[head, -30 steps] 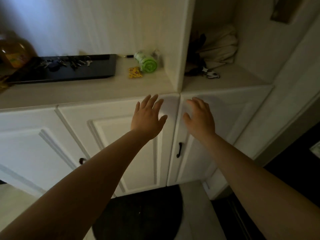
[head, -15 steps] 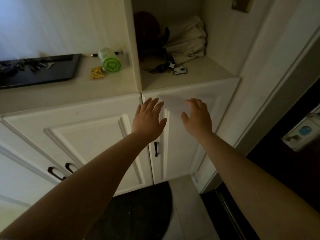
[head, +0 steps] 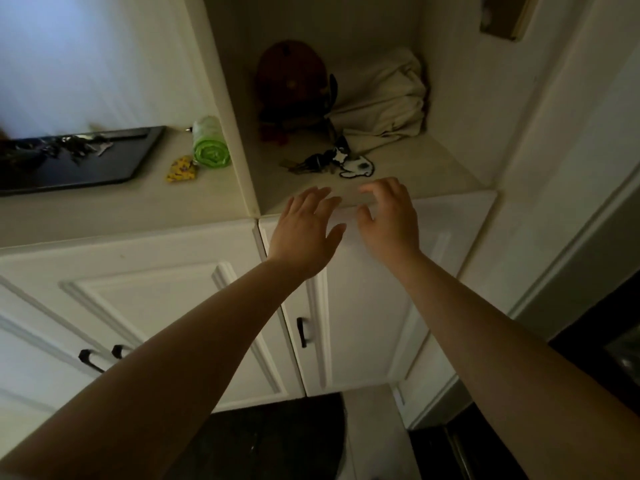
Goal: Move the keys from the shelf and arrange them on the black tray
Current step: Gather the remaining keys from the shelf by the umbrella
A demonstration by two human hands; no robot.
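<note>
- Lying at the far left, the black tray (head: 104,168) sits on the bench (head: 121,209) with a cluster of keys (head: 78,148) already on its back part.
- Just right of the tray, a small yellow packet (head: 181,169) touches a green roll (head: 210,143) that lies on its side.
- Past the white divider, the shelf (head: 415,171) holds another bunch of keys (head: 308,164) joined to a black-and-white charm (head: 353,162), near its front edge.
- Behind them stand a dark reddish round thing (head: 292,77), too dim to identify, and a folded cream cloth (head: 384,98).
- Left hand (head: 306,233) hovers before the shelf's front edge, fingers straight and spread, holding nothing.
- Right hand (head: 389,220) hovers just beside it, fingers loosely bent, empty, short of the keys.
- White cupboard doors (head: 363,306) with black handles hang below.
</note>
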